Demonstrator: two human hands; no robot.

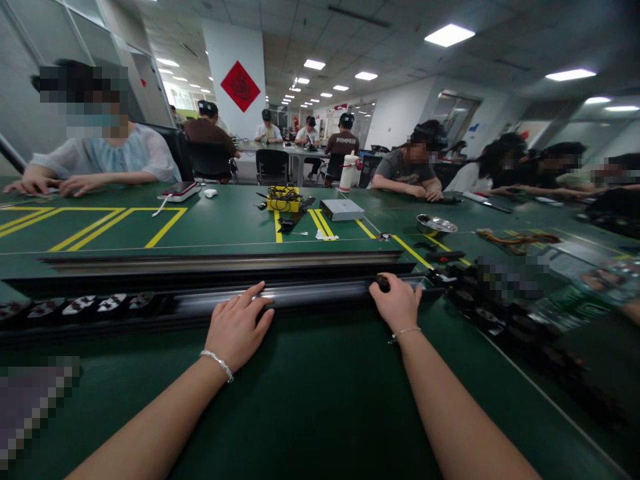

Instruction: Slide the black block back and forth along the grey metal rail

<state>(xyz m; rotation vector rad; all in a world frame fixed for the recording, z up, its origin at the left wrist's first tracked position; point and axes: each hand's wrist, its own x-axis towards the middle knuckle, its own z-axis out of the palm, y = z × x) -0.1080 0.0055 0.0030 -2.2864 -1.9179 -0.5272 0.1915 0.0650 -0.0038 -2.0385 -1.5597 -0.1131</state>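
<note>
A long black metal channel (pixel 320 297) lies across the table in front of me, with a shiny inner floor. Several small black parts with metallic tops (pixel 113 303) sit in its left stretch. My left hand (pixel 241 323) rests on the channel near its middle, palm down, fingers spread, holding nothing. Toward the channel's right end my right hand (pixel 400 301) pinches a small black part (pixel 383 283), largely covered by the fingers. Its exact kind does not show. Both wrists wear bracelets.
Behind the channel lies another dark rail (pixel 225 261). More black parts (pixel 493 313) line the right side beside a plastic bottle (pixel 590 293). Farther back are a metal bowl (pixel 437 224), a grey box (pixel 342 210) and a yellow box with cables (pixel 284 199). Co-workers sit around the table.
</note>
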